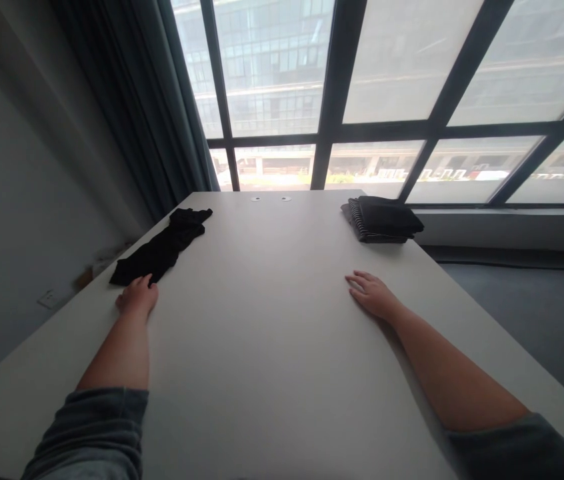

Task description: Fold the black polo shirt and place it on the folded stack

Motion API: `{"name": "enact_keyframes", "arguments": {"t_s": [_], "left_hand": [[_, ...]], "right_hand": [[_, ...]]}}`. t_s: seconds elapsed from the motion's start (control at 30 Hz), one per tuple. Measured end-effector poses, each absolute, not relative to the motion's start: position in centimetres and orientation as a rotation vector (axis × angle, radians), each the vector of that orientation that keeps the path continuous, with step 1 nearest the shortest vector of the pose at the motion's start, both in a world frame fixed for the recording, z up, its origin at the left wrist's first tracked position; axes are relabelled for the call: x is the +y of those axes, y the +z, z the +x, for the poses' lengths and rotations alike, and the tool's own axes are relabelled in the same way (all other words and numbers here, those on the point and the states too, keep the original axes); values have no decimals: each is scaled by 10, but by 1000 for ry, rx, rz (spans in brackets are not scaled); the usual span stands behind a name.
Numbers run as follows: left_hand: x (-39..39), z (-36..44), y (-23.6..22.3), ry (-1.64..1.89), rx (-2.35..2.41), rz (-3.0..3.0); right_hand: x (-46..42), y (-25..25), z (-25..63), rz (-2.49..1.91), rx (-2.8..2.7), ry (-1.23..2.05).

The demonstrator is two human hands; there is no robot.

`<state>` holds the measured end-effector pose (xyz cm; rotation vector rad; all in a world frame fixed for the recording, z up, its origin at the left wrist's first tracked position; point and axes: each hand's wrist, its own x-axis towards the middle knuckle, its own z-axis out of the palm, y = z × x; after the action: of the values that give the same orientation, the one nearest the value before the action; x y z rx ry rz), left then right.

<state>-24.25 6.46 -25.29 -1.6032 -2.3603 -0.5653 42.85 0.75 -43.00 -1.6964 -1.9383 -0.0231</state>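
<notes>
The loose black cloth garment lies in an uneven, elongated heap along the left side of the long white smooth-topped table, its near end closest to the person and its far end reaching toward the window. The left hand is at that near end: its fingertips meet the lower edge of the black cloth, with the forefinger and thumb side at the corner nearest the middle of the table, while nearly all of the garment extends beyond the fingers, away from the person. Those fingers look slightly bent; whether they pinch the fabric or only rest against it cannot be told. The right hand is on the other side of the table, palm down and low over the white top, its fingers open, a little spread and pointing inward, holding nothing. Beyond it, apart from its fingers, a neat stack of folded dark cloth, black on top with a black-and-white striped layer showing at its left side, sits at the right edge of the table. Two small white oval fittings are set near the far edge, below the large dark-framed window, with a dark blue-grey curtain hanging at its left.
</notes>
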Motion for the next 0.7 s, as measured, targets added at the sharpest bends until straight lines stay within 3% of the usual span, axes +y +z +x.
{"name": "enact_keyframes", "arguments": {"t_s": [0.4, 0.7], "left_hand": [[63, -204, -239, -480, -2351, -1605], [21, 13, -300, -383, -1636, -2478]], "right_hand": [[3, -414, 407, -1762, -1890, 10], [-31, -394, 304, -1391, -1989, 275]]}}
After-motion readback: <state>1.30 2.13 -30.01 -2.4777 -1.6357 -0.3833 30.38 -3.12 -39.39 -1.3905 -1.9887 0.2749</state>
